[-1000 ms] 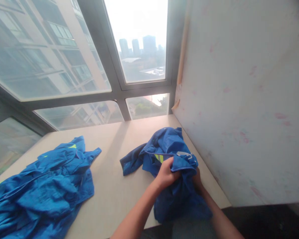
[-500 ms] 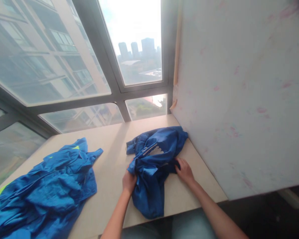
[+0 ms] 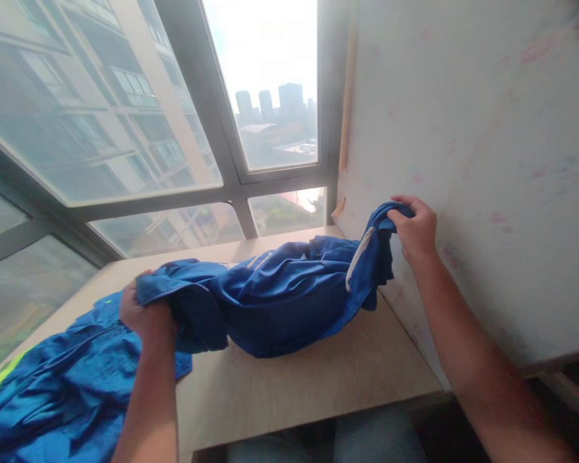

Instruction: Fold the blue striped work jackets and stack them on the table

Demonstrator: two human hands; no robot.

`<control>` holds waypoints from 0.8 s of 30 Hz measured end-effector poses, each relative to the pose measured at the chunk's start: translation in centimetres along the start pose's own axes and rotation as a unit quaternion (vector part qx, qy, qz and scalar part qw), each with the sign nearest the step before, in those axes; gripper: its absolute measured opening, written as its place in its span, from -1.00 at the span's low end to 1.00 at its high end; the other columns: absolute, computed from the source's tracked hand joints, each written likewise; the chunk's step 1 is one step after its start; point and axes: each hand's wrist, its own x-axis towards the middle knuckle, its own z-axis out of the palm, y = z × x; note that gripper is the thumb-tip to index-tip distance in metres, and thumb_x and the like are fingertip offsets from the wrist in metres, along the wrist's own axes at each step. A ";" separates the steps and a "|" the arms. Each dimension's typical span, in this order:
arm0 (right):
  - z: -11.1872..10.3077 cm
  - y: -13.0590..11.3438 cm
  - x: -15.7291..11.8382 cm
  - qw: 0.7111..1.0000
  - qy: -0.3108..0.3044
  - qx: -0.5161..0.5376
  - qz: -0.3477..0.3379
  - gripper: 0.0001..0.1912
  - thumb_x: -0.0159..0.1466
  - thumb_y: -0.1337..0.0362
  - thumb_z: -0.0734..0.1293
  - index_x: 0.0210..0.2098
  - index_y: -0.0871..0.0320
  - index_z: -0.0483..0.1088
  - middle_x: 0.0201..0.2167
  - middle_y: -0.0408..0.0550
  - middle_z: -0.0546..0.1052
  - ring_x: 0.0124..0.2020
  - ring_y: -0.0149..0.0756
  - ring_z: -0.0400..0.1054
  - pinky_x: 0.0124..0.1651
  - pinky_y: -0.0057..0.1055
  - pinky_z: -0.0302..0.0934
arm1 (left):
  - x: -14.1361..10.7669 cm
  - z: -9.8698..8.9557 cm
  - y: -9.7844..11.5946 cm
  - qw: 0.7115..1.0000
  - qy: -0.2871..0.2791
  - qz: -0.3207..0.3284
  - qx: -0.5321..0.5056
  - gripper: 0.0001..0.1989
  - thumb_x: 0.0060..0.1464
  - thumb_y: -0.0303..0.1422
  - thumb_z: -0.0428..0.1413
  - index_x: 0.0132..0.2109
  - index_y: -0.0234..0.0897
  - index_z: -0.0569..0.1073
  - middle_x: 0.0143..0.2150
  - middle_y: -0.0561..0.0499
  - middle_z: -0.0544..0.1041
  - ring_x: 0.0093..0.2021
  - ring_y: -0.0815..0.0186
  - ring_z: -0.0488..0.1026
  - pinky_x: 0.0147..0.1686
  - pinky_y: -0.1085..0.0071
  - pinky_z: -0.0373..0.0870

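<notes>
A dark blue garment (image 3: 280, 302), likely a jacket with white lettering and a white strip, stretches between my two hands above the board. Its left end is gripped by my left hand (image 3: 147, 312), closed around the folded cloth. At the other end, my right hand (image 3: 415, 225) pinches a bunched edge, raised close to the wall. The middle of the cloth sags, and folds hide much of its shape. Another blue garment (image 3: 72, 379) with yellow-green bands lies rumpled at the left, partly covered by my left forearm and the held cloth.
The pale wooden tabletop (image 3: 289, 399) runs up to the grey window frame (image 3: 149, 199). On the right stands a white wall (image 3: 473, 161) with faint pink smudges, close beside my right hand. My legs (image 3: 376, 437) are under the near edge.
The bunched blue garment has been lifted and pulled out sideways. My left hand has moved left and up, over the other garment; my right hand has moved right and up.
</notes>
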 end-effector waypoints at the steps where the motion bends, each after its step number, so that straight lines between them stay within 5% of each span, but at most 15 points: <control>1: 0.2 -0.9 2.2 0.999 0.010 -0.002 -0.049 -0.51 0.29 0.17 0.25 0.04 0.46 0.43 -0.14 0.15 0.55 -0.12 -0.14 0.45 0.00 -0.05 0.32 | 1.1 0.0 1.2 0.999 0.026 0.028 0.010 -0.58 0.21 -0.21 0.08 0.08 -0.42 0.45 0.05 -0.10 0.54 0.04 0.08 0.45 0.12 -0.02 0.37; 3: 1.4 -2.2 5.4 0.992 0.011 0.001 -0.129 -0.46 0.34 0.13 0.18 0.08 0.52 0.37 -0.07 0.19 0.50 -0.02 -0.13 0.41 0.07 -0.09 0.26 | 2.5 0.8 3.2 0.995 0.046 0.086 0.022 -0.57 0.22 -0.20 0.08 0.09 -0.45 0.45 0.05 -0.09 0.53 0.05 0.15 0.46 0.13 0.07 0.38; 6: 5.4 -2.5 6.2 0.984 -0.044 0.002 -0.173 -0.50 0.35 0.14 0.18 0.10 0.42 0.36 0.01 0.12 0.47 0.09 -0.09 0.36 0.18 -0.03 0.18 | 2.0 4.2 4.3 0.986 -0.065 0.145 0.040 -0.44 0.26 -0.23 0.03 0.26 -0.55 0.25 0.22 -0.20 0.40 0.21 0.13 0.36 0.20 0.09 0.31; 9: 9.6 -0.6 2.1 0.973 -0.197 -0.035 -0.115 -0.58 0.24 0.24 0.32 0.04 0.34 0.42 0.02 0.10 0.49 0.13 -0.06 0.33 0.24 -0.01 0.16 | -1.2 8.1 3.1 0.946 -0.244 0.174 0.124 -0.34 0.15 -0.33 0.10 0.33 -0.54 0.16 0.32 -0.34 0.28 0.33 -0.01 0.22 0.27 0.01 0.21; 12: 11.1 2.7 -4.6 0.947 -0.311 -0.064 -0.040 -0.53 0.09 0.32 0.42 0.01 0.31 0.45 0.01 0.12 0.51 -0.04 -0.16 0.44 0.13 -0.16 0.31 | -6.1 9.6 1.3 0.891 -0.342 0.172 0.245 -0.31 0.06 -0.35 0.19 0.32 -0.36 0.24 0.39 -0.36 0.19 0.38 -0.16 0.13 0.27 -0.11 0.14; 16: 8.6 7.4 -13.0 0.942 -0.322 -0.083 0.036 -0.55 0.09 0.35 0.36 0.01 0.25 0.46 -0.01 0.11 0.53 -0.37 -0.35 0.46 -0.12 -0.28 0.42 | -12.8 6.6 -1.5 0.872 -0.364 0.199 0.261 -0.47 0.22 -0.27 0.04 0.29 -0.31 0.29 0.35 -0.30 0.26 0.34 -0.03 0.20 0.23 0.04 0.22; 20: 4.5 10.6 -20.2 0.938 -0.307 -0.107 0.122 -0.63 0.15 0.30 0.30 -0.04 0.19 0.47 -0.10 0.09 0.58 -0.40 -0.32 0.48 -0.20 -0.28 0.43 | -18.6 1.3 -6.5 0.886 -0.358 0.171 0.240 -0.55 0.25 -0.21 -0.02 0.20 -0.28 0.41 0.23 -0.26 0.41 0.22 0.00 0.36 0.16 0.07 0.32; 24: 2.6 11.3 -27.1 0.925 -0.310 -0.116 0.184 -0.54 0.21 0.14 0.28 0.04 0.24 0.43 -0.11 0.17 0.58 -0.37 -0.20 0.51 -0.25 -0.24 0.44 | -22.9 -1.9 -11.3 0.866 -0.411 0.147 0.243 -0.55 0.23 -0.18 -0.02 0.15 -0.28 0.48 0.17 -0.27 0.47 0.16 -0.02 0.43 0.09 0.07 0.41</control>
